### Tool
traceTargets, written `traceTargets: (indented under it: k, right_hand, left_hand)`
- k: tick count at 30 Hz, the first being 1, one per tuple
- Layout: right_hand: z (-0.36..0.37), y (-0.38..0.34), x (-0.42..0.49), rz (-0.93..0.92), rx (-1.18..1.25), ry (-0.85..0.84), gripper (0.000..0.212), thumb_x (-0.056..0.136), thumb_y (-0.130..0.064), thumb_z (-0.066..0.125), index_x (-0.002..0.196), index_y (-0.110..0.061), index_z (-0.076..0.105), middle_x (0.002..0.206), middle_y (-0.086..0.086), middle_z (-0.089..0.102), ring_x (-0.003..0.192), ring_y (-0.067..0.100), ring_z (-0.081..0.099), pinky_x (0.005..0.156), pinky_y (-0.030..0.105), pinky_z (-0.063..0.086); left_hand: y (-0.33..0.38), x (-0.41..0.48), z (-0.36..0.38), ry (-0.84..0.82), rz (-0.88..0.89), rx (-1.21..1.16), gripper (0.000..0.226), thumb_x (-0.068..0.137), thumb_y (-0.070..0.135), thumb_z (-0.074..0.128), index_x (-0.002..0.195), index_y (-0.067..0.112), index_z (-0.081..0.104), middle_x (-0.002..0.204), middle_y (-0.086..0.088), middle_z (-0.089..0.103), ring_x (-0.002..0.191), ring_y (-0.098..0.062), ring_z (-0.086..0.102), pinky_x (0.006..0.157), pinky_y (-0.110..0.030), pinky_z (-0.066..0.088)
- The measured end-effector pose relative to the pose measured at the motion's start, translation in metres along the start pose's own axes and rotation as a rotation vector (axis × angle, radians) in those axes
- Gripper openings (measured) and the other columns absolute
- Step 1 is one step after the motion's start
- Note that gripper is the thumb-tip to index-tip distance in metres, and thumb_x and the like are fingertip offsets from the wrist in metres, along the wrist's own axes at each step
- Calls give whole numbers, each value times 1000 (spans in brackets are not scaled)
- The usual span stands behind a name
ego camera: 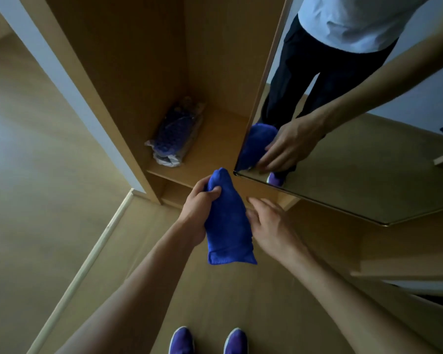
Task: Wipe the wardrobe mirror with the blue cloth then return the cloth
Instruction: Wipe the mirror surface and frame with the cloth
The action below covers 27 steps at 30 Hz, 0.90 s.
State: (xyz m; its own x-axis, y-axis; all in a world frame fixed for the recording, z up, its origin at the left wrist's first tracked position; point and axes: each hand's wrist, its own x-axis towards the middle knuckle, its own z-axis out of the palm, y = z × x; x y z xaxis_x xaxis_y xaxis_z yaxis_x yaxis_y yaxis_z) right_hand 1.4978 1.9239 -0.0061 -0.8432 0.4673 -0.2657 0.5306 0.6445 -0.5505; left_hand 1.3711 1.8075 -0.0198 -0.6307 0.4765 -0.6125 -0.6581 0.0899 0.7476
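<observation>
The blue cloth (226,223) hangs bunched in front of me, low before the open wardrobe. My left hand (200,208) grips its upper part, thumb curled over the fabric. My right hand (269,221) lies alongside the cloth's right edge with straight fingers; whether it touches the cloth is unclear. The wardrobe mirror (368,159) is on the inner face of the open door at the right, and it reflects the cloth, a hand and my legs.
A plastic-wrapped blue bundle (174,136) lies on the wardrobe's bottom shelf (210,159). The wardrobe side panel (92,80) stands at the left. My two purple shoes (207,341) are on the wooden floor below.
</observation>
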Motion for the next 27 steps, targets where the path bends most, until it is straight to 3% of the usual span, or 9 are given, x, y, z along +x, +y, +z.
traceTargets:
  k: [4,6,10,13,15,18,21,23,27]
  right_hand:
    - [11,0,7,256,601,-255,58,84,-80,41,114,-35,63,114,-5,69,105,18,66,93,43,52]
    - [18,0,7,265,686,-261,66,70,-89,51,115,-42,61,107,-11,71,97,11,69,89,40,56]
    - [31,5,11,338,663,-101,53,68,-63,71,112,-36,58,98,-14,70,89,9,68,79,34,58]
    - [34,5,18,422,703,-54,39,67,-52,71,99,-31,62,89,-10,72,84,12,69,79,38,58]
    - [35,1,24,454,732,-44,36,68,-47,70,96,-25,63,85,-7,73,82,13,69,80,39,58]
    - [36,-10,37,489,798,8,46,67,-47,71,104,-22,61,92,-5,72,86,15,69,80,37,57]
    - [37,-20,48,498,912,60,34,72,-41,75,99,-23,65,89,-5,74,84,15,70,79,36,58]
    - [38,-24,48,518,1022,97,27,72,-35,77,95,-23,69,84,-5,76,81,16,72,78,37,59]
    - [32,-16,40,537,1143,205,24,70,-22,78,93,-25,74,83,-5,77,79,19,74,77,40,62]
  left_hand:
    - [-9,-3,1,-38,-61,-80,32,97,19,64,127,30,65,120,-6,75,113,-26,71,93,-42,59]
    - [-14,-4,5,-57,-78,-75,35,96,17,67,128,30,63,122,-6,74,113,-25,71,87,-39,61]
    - [-10,-1,9,-84,-99,35,28,99,27,64,127,34,63,130,-4,70,112,-19,68,91,-39,57]
    - [3,10,3,10,55,350,34,102,34,59,135,43,60,151,0,47,126,-16,53,97,-35,42]
    - [11,17,4,-39,202,386,44,106,24,54,146,42,50,158,5,40,141,-15,43,105,-31,38]
    - [21,24,13,-160,378,447,47,109,9,46,153,23,48,148,6,55,141,-10,47,116,-27,37]
    - [25,28,20,-136,502,689,34,107,11,48,139,17,60,121,5,68,121,-20,61,101,-31,46]
    - [23,29,21,-51,578,839,27,105,16,51,127,23,65,104,13,69,102,-11,64,83,-26,49]
    - [15,27,24,129,733,938,16,101,12,56,111,17,68,88,17,62,79,-2,49,65,-10,40]
